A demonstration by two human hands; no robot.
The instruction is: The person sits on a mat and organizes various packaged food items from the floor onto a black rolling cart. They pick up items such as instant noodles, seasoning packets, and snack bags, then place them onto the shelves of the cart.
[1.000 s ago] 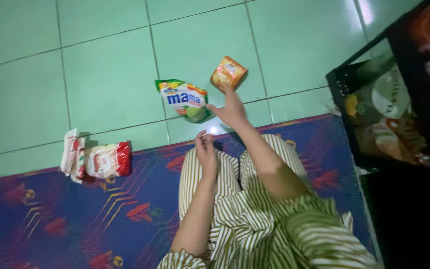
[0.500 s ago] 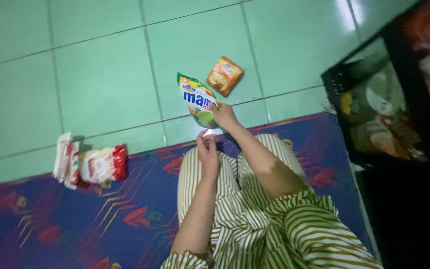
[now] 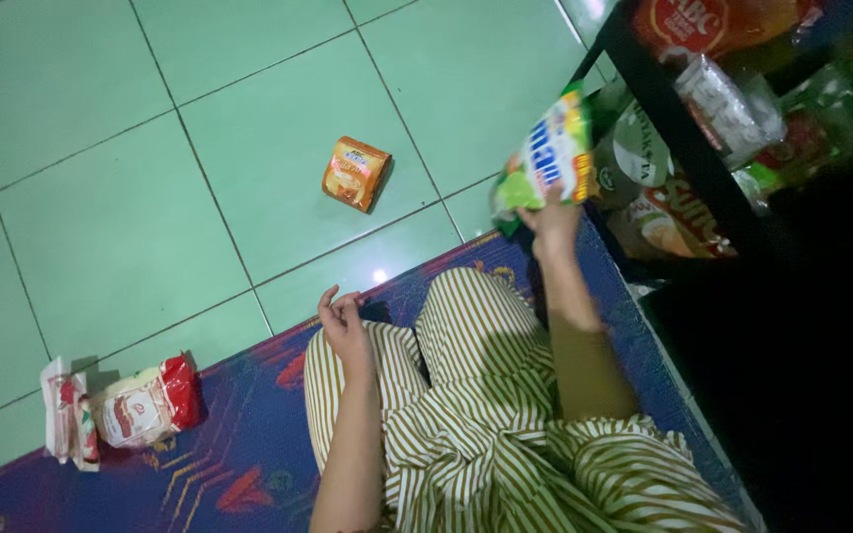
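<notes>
1. Pouch (image 3: pixel 545 158): green-and-white refill pack, clamped by its lower edge in your right hand (image 3: pixel 550 212), raised just in front of the black shelf (image 3: pixel 659 109).
2. Step in hand, judged: carrying it to the shelf (already crowded with packets).
3. Your left hand (image 3: pixel 343 326) rests on your knee, fingers loosely curled, holding nothing.
4. Next move calls for a free gap between the packets.
</notes>
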